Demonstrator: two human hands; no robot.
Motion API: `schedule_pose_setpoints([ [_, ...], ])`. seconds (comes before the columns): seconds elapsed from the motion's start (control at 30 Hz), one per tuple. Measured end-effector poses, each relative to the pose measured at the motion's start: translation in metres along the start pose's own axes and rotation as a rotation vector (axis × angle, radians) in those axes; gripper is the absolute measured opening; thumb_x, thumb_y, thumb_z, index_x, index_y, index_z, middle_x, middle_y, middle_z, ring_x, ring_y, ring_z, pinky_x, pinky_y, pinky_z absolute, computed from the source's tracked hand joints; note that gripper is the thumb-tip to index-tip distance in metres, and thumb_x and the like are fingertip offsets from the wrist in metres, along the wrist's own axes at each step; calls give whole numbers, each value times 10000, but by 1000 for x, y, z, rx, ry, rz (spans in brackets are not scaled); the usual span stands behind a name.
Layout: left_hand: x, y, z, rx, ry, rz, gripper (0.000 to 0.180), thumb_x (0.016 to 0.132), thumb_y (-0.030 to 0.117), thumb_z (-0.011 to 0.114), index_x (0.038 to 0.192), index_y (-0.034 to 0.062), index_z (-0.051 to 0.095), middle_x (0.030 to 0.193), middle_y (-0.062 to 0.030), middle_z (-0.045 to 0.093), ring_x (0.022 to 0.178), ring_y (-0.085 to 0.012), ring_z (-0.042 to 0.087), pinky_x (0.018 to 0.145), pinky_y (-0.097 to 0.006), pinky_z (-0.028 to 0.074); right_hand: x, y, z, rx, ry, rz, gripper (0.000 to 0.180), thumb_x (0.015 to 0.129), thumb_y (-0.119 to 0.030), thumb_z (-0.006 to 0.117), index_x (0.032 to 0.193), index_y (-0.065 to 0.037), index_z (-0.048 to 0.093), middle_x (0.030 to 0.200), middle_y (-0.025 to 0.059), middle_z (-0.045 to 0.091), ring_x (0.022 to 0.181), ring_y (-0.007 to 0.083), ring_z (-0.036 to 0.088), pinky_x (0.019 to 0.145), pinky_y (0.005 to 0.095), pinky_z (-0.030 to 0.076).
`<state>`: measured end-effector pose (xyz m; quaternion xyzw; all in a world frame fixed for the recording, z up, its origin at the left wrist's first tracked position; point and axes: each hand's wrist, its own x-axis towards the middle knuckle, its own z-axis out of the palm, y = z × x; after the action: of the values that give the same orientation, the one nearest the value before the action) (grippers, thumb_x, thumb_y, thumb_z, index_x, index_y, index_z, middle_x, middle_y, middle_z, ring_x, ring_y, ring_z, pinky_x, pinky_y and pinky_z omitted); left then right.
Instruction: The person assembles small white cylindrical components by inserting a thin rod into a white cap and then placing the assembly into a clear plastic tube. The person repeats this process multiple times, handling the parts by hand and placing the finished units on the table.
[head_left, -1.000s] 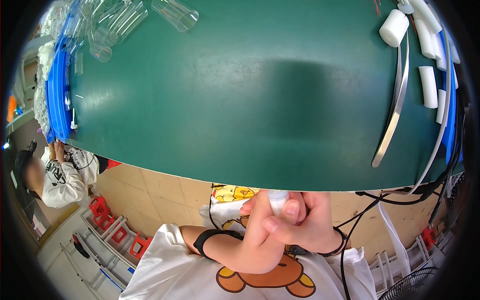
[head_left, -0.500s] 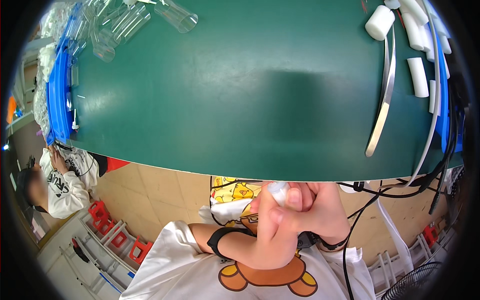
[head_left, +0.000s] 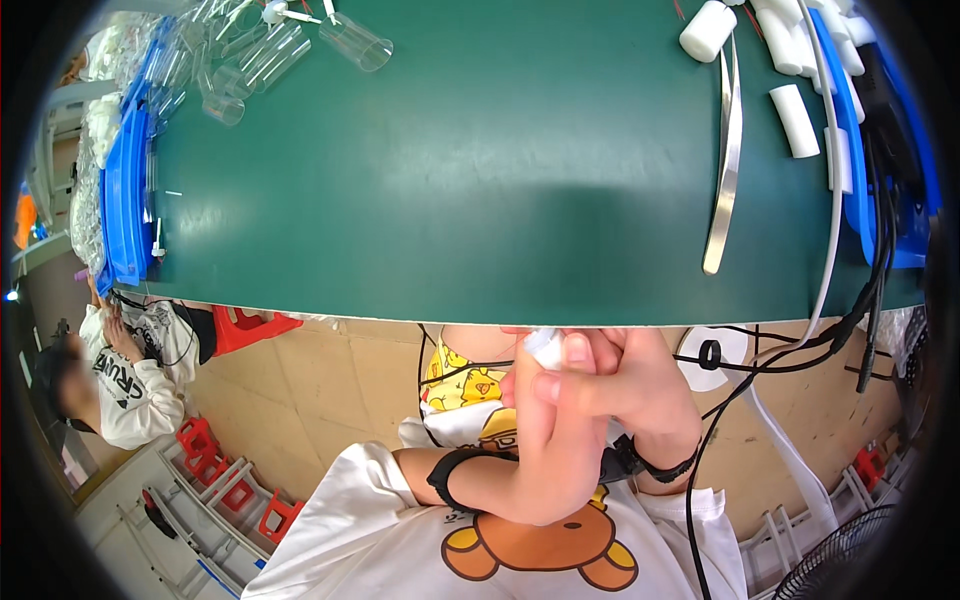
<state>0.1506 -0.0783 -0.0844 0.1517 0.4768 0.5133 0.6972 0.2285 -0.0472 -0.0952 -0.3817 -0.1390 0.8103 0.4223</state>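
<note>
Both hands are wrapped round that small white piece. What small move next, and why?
I'd probably raise the left hand and right hand over the green tabletop: they're on the near side of its edge, and only part of the white piece shows.

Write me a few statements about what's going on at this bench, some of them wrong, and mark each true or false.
1. The person's left hand and right hand are together on a small white object. True.
2. That small white object stands on the green tabletop. False: it is in the hands, just off the table's near edge.
3. Metal tweezers lie on the tabletop. True.
4. The tweezers are toward its left end. False: they lie toward the right.
5. Clear cylinders lie at the upper left. True.
6. Both wrists are bare. False: each wears a dark band.
</note>
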Motion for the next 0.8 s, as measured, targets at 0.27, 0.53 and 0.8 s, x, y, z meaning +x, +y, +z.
schedule_pose_setpoints([
  [0.27, 4, 22, -20, 10, -185, -210, 161, 958, 245, 420, 927, 88, 428, 784, 37, 426, 729, -55, 419, 672, -219, 384, -5, 15, 14, 104, 84, -54, 208, 740, 38, 615, 941, 28, 563, 898, 26, 585, 806, 76, 539, 711, 222, 449],
  [0.53, 18, 45, -39, 220, -349, -317, 186, 954, 250, 429, 880, 79, 430, 756, 27, 422, 691, -59, 404, 610, -216, 366, -4, 45, 31, -52, 263, -287, 262, 765, -44, 653, 995, 33, 554, 903, 44, 598, 815, 92, 561, 741, 232, 456],
  [0.8, 17, 45, -55, 327, -430, -296, 218, 943, 258, 449, 839, 67, 431, 738, 24, 420, 680, -64, 386, 611, -207, 343, -9, 56, 39, -6, 240, -371, 365, 770, -16, 640, 1095, 69, 498, 967, 114, 591, 883, 167, 598, 796, 287, 478],
])
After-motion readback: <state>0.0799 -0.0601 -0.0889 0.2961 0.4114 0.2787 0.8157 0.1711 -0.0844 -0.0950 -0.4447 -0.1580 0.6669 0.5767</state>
